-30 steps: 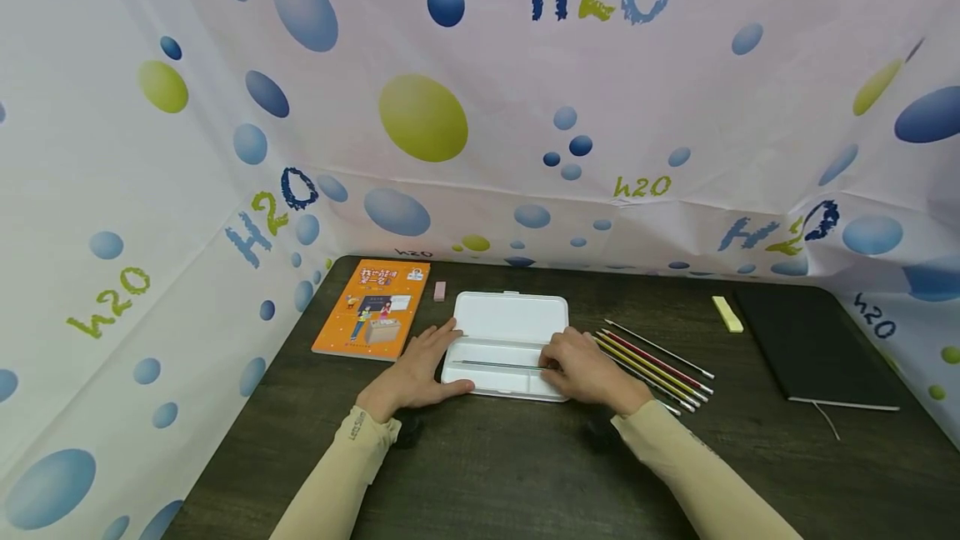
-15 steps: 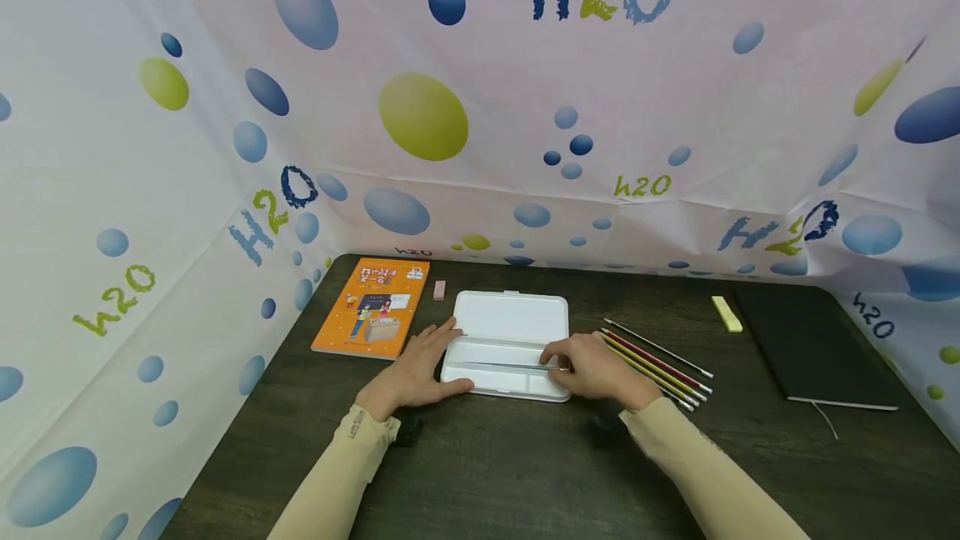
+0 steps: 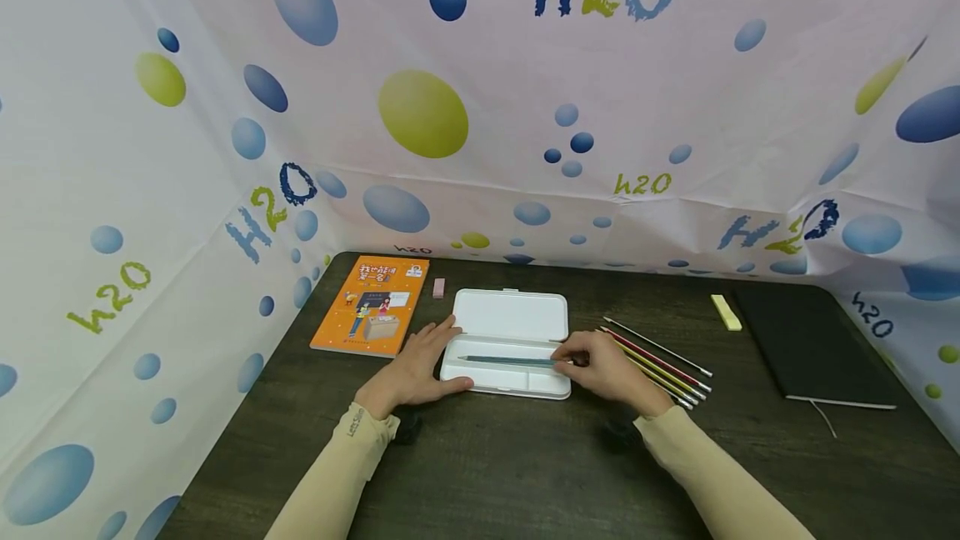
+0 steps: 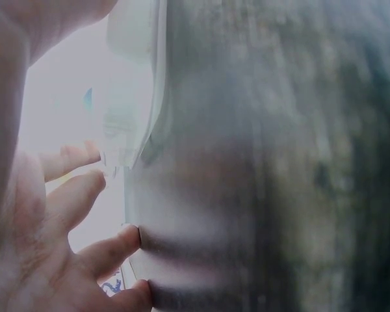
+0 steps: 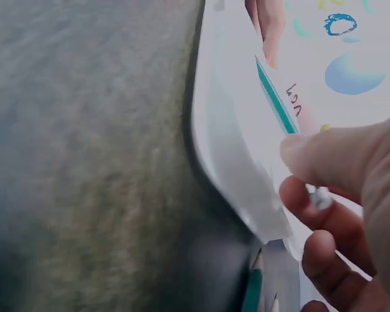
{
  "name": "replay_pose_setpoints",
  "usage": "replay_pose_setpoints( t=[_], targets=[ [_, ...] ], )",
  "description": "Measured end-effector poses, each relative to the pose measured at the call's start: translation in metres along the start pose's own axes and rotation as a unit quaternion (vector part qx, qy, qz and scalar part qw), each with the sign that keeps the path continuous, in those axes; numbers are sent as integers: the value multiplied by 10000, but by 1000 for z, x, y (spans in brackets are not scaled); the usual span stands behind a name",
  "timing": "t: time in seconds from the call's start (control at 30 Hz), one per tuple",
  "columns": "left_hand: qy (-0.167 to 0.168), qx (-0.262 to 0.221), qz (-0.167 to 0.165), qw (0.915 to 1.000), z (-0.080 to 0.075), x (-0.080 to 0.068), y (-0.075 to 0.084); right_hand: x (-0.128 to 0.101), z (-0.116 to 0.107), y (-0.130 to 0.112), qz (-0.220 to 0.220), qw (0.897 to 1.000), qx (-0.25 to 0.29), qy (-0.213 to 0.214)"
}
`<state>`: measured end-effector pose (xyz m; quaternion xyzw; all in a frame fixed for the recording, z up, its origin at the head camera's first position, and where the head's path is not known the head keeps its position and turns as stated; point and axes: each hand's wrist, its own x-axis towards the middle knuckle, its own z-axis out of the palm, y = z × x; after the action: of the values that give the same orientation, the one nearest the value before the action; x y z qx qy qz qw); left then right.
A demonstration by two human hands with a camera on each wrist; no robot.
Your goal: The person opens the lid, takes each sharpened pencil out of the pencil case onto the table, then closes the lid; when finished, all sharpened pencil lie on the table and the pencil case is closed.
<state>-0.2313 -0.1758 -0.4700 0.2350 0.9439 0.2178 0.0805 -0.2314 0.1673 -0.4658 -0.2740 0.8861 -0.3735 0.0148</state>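
Observation:
An open white pencil case (image 3: 504, 317) lies mid-table, lid folded back. My left hand (image 3: 417, 368) rests flat against its left end, fingers straight and thumb along the front edge; in the left wrist view the fingertips (image 4: 91, 188) touch the case's rim (image 4: 145, 97). My right hand (image 3: 567, 359) pinches the right end of a teal pencil (image 3: 507, 361), which lies lengthwise over the case's tray. The right wrist view shows the teal pencil (image 5: 277, 99) between thumb and fingers (image 5: 315, 153) above the white case (image 5: 237, 169).
A row of several coloured pencils (image 3: 663, 363) lies just right of my right hand. An orange book (image 3: 371, 305) and a pink eraser (image 3: 438, 288) sit at back left. At the right are a yellow eraser (image 3: 726, 312) and a black notebook (image 3: 813, 348). Bubble-print cloth walls the table.
My right hand has shifted slightly right, and the pencil now sits a little higher over the tray in its pinch. The left hand has stayed put.

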Motion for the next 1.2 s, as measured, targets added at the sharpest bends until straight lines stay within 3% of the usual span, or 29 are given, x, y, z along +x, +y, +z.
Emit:
replay_pose_setpoints(
  t=[0.33, 0.7, 1.03, 1.2],
  targets=[
    [13, -44, -33, 10000, 2, -1, -1, -33, -12, 8, 266, 9937, 331, 1034],
    [3, 18, -9, 10000, 3, 1, -3, -83, -33, 15, 582, 9821, 505, 1720],
    [-8, -47, -20, 10000, 2, 3, -4, -136, -43, 23, 1137, 9703, 30, 2135],
    [-8, -42, -27, 10000, 3, 3, -4, -155, -45, 25, 1311, 9641, 53, 2309]
  ],
)
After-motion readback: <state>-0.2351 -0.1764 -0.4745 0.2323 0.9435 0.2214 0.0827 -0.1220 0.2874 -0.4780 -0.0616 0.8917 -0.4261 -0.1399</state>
